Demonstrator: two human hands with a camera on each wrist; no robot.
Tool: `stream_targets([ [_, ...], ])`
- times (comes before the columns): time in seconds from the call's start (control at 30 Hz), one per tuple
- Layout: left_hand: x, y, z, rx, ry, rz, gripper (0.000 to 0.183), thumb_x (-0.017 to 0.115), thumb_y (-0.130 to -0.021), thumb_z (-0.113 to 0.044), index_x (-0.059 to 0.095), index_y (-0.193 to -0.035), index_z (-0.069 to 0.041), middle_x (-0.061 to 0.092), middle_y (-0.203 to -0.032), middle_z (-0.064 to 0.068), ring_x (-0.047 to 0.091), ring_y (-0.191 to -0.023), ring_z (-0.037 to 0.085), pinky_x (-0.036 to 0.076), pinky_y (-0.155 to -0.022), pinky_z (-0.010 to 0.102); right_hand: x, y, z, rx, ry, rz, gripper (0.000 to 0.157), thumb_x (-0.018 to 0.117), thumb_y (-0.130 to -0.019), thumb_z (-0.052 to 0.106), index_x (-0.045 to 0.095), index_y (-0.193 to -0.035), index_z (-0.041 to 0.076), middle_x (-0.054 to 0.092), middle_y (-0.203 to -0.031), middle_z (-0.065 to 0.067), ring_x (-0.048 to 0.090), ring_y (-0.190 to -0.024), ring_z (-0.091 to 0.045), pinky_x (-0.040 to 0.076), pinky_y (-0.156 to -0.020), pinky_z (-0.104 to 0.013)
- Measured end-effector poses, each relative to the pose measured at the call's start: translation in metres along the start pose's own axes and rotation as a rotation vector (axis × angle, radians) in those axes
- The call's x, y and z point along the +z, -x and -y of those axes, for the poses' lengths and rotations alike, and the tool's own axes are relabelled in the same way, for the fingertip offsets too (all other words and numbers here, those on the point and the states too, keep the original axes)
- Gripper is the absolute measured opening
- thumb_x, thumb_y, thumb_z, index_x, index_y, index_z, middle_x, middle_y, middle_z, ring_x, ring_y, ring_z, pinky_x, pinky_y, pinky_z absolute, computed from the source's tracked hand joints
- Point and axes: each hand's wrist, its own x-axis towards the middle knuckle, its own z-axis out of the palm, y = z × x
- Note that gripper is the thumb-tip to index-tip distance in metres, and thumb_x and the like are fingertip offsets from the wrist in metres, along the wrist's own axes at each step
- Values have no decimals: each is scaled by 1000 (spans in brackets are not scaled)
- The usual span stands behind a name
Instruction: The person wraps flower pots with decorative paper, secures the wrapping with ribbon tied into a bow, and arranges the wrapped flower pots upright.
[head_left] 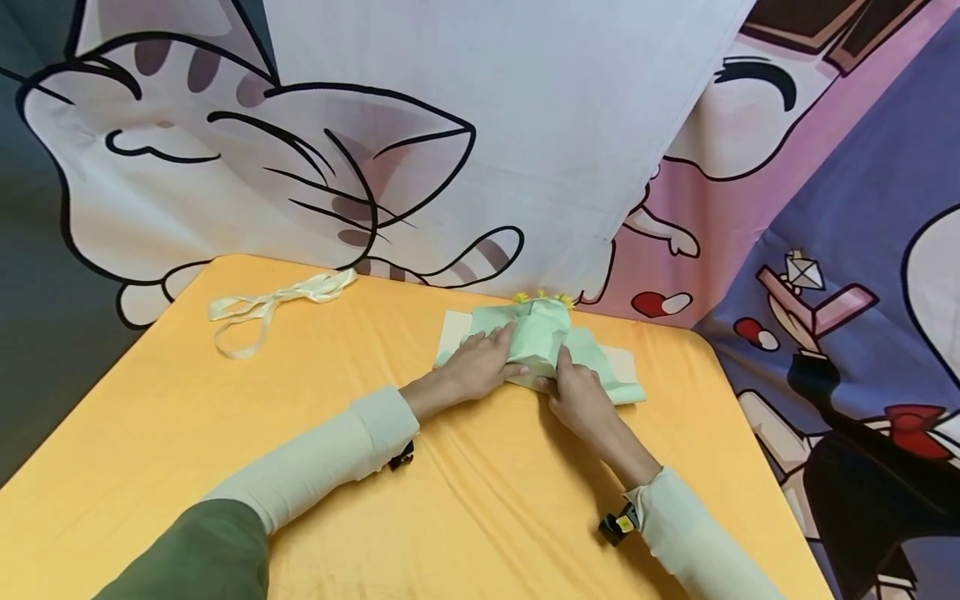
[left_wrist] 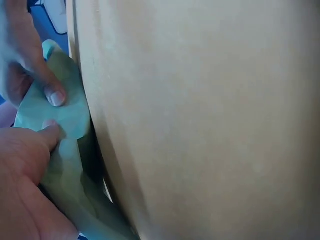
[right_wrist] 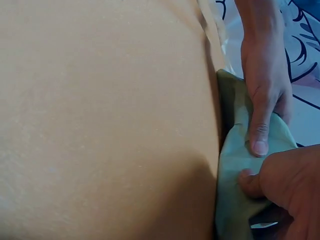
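A sheet of pale green wrapping paper (head_left: 542, 329), folded over in the middle, lies at the far side of the table, with small yellow flowers (head_left: 542, 297) showing past its far edge. My left hand (head_left: 480, 364) holds the fold from the left, its fingers over the top and its thumb at the near edge. From the right, my right hand (head_left: 581, 395) pinches the same near edge. Both wrist views show the two thumbs close together, pressing on the green paper (left_wrist: 67, 112). What the fold encloses is hidden.
Cream-coloured sheet corners (head_left: 453, 330) stick out beneath the green paper. A loose cream ribbon (head_left: 281, 302) lies at the table's back left. The yellow-covered table (head_left: 360, 508) meets a printed cartoon curtain (head_left: 570, 150) behind it.
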Motion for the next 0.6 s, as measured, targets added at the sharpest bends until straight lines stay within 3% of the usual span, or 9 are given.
stream_targets([
  [0.2, -6, 3, 3, -27, 15, 42, 88, 59, -117, -49, 20, -178, 1, 33, -182, 24, 35, -172, 37, 24, -143, 57, -3, 0, 10, -3, 0, -12, 48, 77, -108, 14, 55, -137, -18, 78, -94, -30, 80, -98, -50, 61, -93, -62],
  [0.37, -9, 10, 8, -33, 29, 31, 88, 60, -117, -49, 22, -178, 1, 34, -183, 24, 35, -171, 38, 24, -142, 59, -1, -4, 16, -8, -4, 8, 55, 77, -108, 18, 54, -141, -20, 79, -98, -32, 77, -116, -54, 54, -109, -69],
  [0.47, -13, 15, 13, -41, 30, 21, 89, 60, -116, -50, 22, -177, 2, 34, -182, 24, 35, -171, 39, 24, -142, 60, 2, -8, 21, -13, -14, 26, 67, 77, -109, 20, 48, -151, -23, 79, -112, -39, 70, -132, -57, 48, -117, -73],
  [0.6, -20, 24, 22, -63, 32, 5, 90, 60, -116, -50, 22, -177, 4, 34, -182, 26, 36, -171, 39, 23, -142, 60, 6, -15, 32, -20, -24, 45, 74, 75, -111, 22, 42, -158, -24, 75, -127, -42, 65, -140, -57, 46, -121, -73],
])
